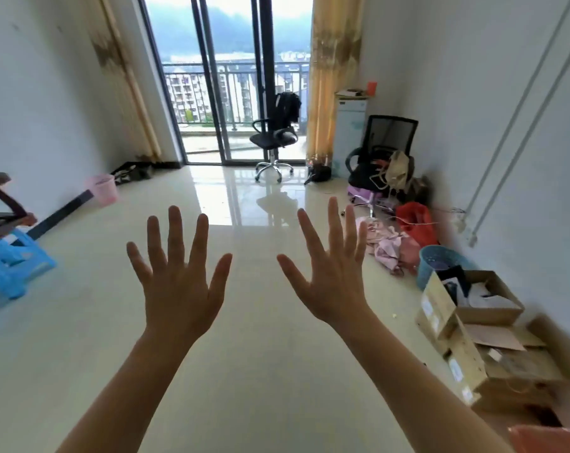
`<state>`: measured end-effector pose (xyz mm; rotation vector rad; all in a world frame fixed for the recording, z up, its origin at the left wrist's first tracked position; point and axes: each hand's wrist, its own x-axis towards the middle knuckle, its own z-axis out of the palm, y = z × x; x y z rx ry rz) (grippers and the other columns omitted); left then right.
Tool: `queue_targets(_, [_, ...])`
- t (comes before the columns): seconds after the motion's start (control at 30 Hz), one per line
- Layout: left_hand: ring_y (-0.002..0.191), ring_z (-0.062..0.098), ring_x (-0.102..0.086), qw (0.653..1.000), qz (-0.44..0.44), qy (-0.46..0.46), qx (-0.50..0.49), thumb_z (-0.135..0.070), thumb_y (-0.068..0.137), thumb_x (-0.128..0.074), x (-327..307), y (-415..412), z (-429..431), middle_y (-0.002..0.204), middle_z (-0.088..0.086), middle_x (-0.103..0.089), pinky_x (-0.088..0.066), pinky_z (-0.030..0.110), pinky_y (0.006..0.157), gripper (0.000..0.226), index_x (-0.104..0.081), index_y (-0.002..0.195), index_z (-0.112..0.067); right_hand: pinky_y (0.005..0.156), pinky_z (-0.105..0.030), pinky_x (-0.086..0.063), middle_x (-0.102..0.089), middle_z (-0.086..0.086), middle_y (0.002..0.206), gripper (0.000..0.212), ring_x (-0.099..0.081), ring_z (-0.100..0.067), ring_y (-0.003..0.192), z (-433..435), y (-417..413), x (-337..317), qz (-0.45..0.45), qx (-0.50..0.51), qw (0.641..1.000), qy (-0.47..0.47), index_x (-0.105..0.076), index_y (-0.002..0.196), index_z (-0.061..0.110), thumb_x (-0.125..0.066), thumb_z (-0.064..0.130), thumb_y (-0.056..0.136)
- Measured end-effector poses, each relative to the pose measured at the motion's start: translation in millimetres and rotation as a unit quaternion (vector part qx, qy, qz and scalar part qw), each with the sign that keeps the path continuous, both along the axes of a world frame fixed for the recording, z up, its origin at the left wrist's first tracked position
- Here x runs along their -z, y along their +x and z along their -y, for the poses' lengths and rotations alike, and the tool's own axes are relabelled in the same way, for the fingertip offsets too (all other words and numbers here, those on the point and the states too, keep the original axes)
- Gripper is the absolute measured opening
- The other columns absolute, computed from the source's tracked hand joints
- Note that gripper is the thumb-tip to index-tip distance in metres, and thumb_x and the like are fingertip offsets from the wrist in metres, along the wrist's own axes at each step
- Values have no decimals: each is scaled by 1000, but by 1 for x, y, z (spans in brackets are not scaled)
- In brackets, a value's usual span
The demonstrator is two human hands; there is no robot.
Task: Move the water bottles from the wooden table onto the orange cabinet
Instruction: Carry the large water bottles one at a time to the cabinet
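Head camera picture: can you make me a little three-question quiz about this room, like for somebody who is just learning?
1. True or false: the left hand is holding a water bottle.
2. Pick one: what colour is the waste basket by the left wall? A green, B pink, C black.
3. Fill in the gap: the right hand has its fingers spread wide and holds ____.

Key: 1 false, both hands are bare and no bottle is in view; 2 B; 3 nothing.
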<state>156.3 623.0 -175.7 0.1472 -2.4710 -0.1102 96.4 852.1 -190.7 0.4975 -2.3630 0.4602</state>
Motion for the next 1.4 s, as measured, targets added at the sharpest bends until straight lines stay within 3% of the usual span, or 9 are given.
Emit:
queue_targets(0.13, [155,33,7,993,16,-3,-116,-62,98,-24,17,-6,116,169,6,8,-4,70,117,74,-11,161,-26,122,-66,-6,1,-16,170,78,5,-40,156,134,-53,17,-2,-107,994,21,-21,162,28,-46,67,98])
queue_targets(0.27, [154,35,3,981,13,-19,-192,-61,99,-24,21,-25,214,169,10,1,-2,69,116,72,-18,160,-24,123,-64,-5,3,-16,170,78,6,-38,156,251,-106,27,-8,-192,981,32,-17,163,29,-40,68,99])
queue_targets(0.53, [153,39,-6,944,35,-48,-326,-59,100,-28,-21,-91,405,167,15,-7,-6,71,115,71,-22,159,-20,125,-58,-4,4,-12,171,78,8,-34,157,492,-224,1,8,-330,944,14,-11,163,27,-40,64,101])
queue_targets(0.87, [153,39,-9,878,32,-18,-478,-59,100,-25,6,-87,624,166,16,-12,-12,73,114,71,-18,159,-20,123,-63,-5,1,-13,171,72,7,-36,157,774,-241,30,22,-461,885,59,-21,161,32,-34,67,99])
queue_targets(1.1, [152,41,-12,877,26,0,-480,-61,100,-23,12,-120,804,166,17,-13,-10,70,115,73,-20,159,-18,124,-58,2,6,-11,171,78,10,-34,157,953,-287,24,10,-459,887,43,-17,162,33,-46,63,97])
queue_targets(1.23, [153,39,-10,888,32,1,-458,-60,100,-23,-3,-164,913,166,16,-12,-10,70,116,72,-22,158,-18,125,-57,1,1,-11,171,75,5,-34,157,1040,-333,5,9,-433,901,18,-22,161,32,-43,63,96])
queue_targets(1.4, [153,38,-10,901,55,14,-431,-60,101,-24,13,-236,1018,167,16,-11,-12,70,115,72,-21,159,-18,125,-56,2,2,-10,171,75,5,-33,157,1129,-399,25,16,-416,909,13,-22,161,33,-48,60,96])
